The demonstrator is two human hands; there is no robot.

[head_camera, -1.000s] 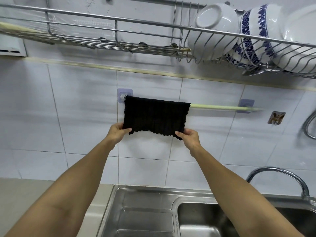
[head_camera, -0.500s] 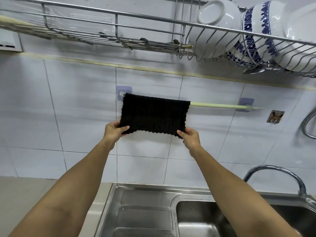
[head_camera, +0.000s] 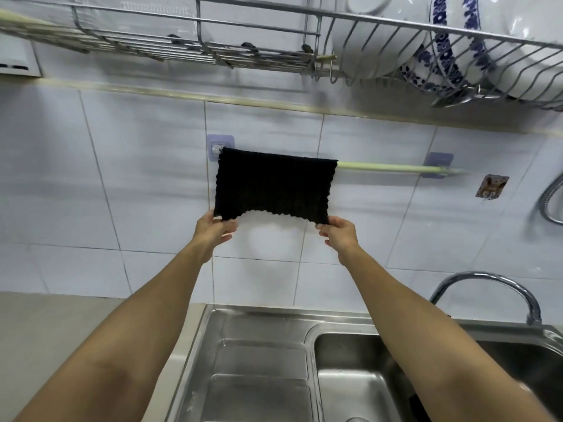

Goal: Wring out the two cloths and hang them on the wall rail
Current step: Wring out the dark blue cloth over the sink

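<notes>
Black cloth (head_camera: 272,185) drapes the rail (head_camera: 387,167), left hand (head_camera: 213,231) and right hand (head_camera: 339,234) pinching its corners.

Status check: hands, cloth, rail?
Left hand, right hand pinching black cloth bottom corners. Cloth draped on rail. Nothing obstructing.

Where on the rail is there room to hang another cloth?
The pale green rail is bare from the black cloth rightward to the right wall hook. The left end, up to the left wall hook, is full: the cloth covers it.
</notes>
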